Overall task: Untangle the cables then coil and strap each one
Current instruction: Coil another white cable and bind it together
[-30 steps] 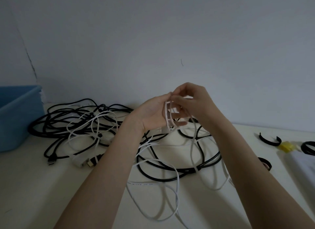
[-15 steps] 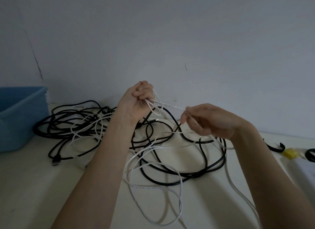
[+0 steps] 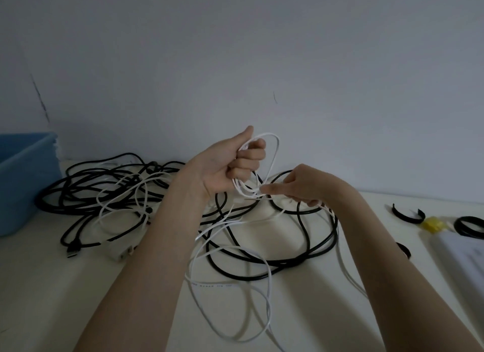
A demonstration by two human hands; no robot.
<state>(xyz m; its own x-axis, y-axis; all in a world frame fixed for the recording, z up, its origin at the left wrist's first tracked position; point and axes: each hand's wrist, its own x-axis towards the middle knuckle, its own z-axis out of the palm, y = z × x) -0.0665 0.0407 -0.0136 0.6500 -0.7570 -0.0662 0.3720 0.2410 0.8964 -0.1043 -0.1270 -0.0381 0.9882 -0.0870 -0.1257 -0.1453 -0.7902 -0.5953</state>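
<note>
Cable tangle (image 3: 162, 202) mid-desk (image 3: 52, 299); bin (image 3: 23, 178) at left edge; straps (image 3: 407, 215) right; both hands above tangle.

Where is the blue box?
The blue box sits at the far left of the head view, on the white table against the wall, just left of the pile of black cables.
</note>
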